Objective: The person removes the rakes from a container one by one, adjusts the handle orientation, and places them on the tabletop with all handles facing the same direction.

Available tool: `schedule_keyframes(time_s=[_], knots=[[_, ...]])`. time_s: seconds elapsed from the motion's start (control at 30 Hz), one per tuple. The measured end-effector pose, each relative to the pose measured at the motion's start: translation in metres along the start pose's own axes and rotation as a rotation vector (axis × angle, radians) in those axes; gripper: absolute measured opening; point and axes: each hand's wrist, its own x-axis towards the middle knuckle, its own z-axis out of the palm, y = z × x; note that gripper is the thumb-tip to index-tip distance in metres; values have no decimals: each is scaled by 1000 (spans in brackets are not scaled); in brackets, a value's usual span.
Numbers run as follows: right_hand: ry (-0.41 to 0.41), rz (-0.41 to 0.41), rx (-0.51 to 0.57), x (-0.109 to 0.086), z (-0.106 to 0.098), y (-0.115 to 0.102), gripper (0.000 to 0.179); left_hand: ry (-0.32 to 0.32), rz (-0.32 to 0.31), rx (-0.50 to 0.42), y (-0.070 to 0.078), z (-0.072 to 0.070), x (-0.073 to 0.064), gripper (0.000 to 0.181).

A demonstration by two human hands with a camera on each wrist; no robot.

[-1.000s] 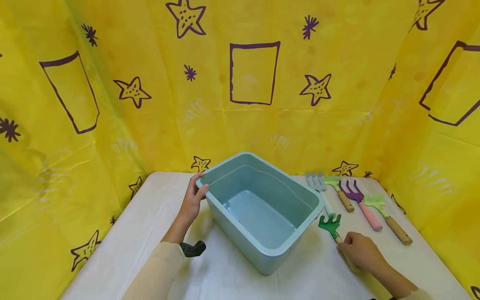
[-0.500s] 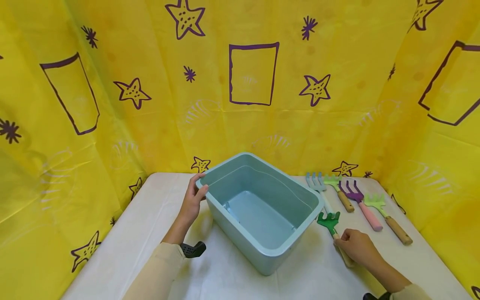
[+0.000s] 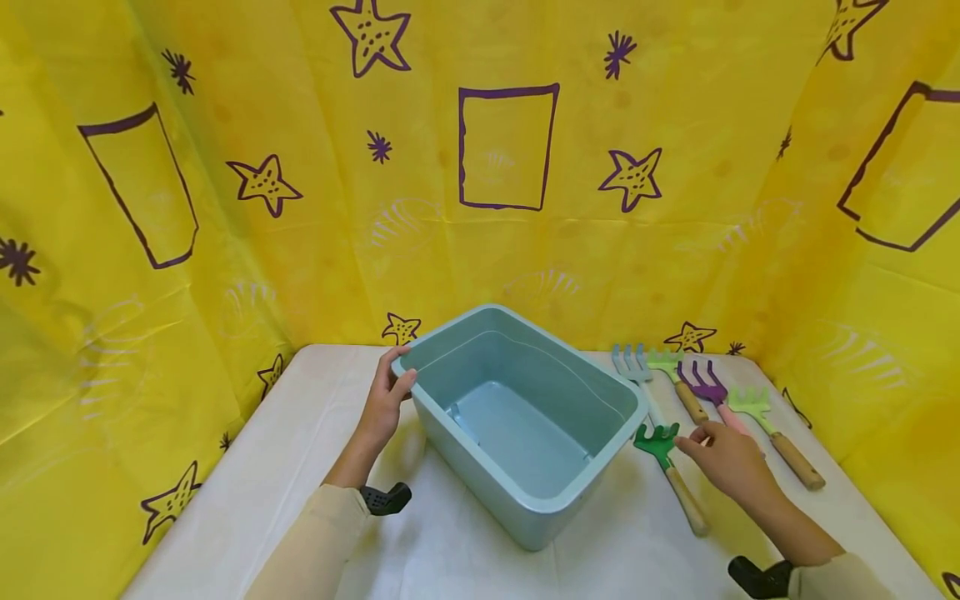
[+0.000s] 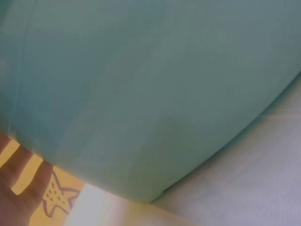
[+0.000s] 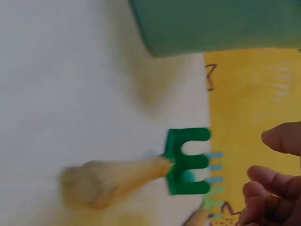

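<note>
My left hand (image 3: 386, 402) grips the far-left corner of a light blue plastic tub (image 3: 517, 500), thumb at the rim and fingers outside. In the left wrist view, the tub's wall (image 4: 141, 94) fills most of the picture and my fingers (image 4: 35, 183) show at its edge. A dark green hand rake (image 3: 681, 492) with a pale wooden handle lies right of the tub. Above its tines hovers my right hand (image 3: 726, 457), holding nothing. The right wrist view shows a gap between thumb and loosely bent fingers (image 5: 273, 183), with the green rake (image 5: 176, 162) apart from them.
Behind my right hand lie several more hand rakes: one light blue (image 3: 633, 365), one purple with a pink handle (image 3: 705, 385), and light green ones (image 3: 752, 406) with wooden handles. A white-covered table (image 3: 300, 433) meets a yellow patterned curtain (image 3: 510, 250) at back and sides.
My right hand has let go of the green rake's handle and moved up toward its tines. The rake shifted slightly left before release. The left hand and tub stay put.
</note>
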Motion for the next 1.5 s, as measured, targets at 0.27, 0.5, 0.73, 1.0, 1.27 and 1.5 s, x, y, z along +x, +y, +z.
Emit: schedule_keyframes(time_s=[0.27, 0.5, 0.73, 1.0, 1.27, 1.5], knots=[[212, -52, 104, 1, -24, -43, 37, -10, 15, 5, -2, -1, 0, 48], [235, -165, 205, 16, -40, -92, 35, 23, 19, 3, -26, -2, 8, 44], [44, -191, 300, 35, -44, -138, 37, 3, 8, -7, -12, -2, 5, 46], [-176, -196, 357, 66, -35, -187, 36, -1, -2, 8, 3, 0, 1, 47], [-425, -188, 379, 92, -11, -224, 38, 16, 26, -18, -14, -1, 6, 46], [-582, -136, 415, 105, 15, -248, 42, 42, 7, -5, -35, -2, 13, 44]])
